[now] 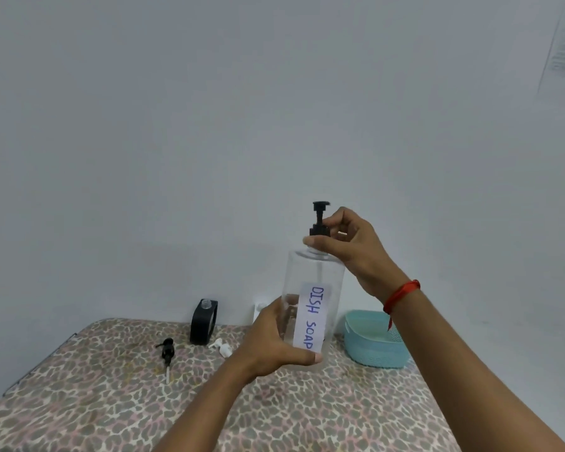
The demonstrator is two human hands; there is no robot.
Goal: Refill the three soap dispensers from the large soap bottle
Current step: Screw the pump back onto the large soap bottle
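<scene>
A tall clear bottle (320, 275) with a white label reading "DISH SOAP" is held upright above the table. My left hand (274, 340) grips its lower body. My right hand (343, 243) pinches the collar of its black pump head (320, 216) at the neck. A black dispenser (203, 322) with its pump off stands at the back of the table. A white dispenser (260, 309) stands behind my left hand, mostly hidden. A loose black pump (167, 352) and a loose white pump (221, 347) lie on the cloth.
The table wears a leopard-print cloth (111, 402). A light blue plastic basket (375, 340) sits at the back right, close to the wall. The table's left edge runs diagonally at the left.
</scene>
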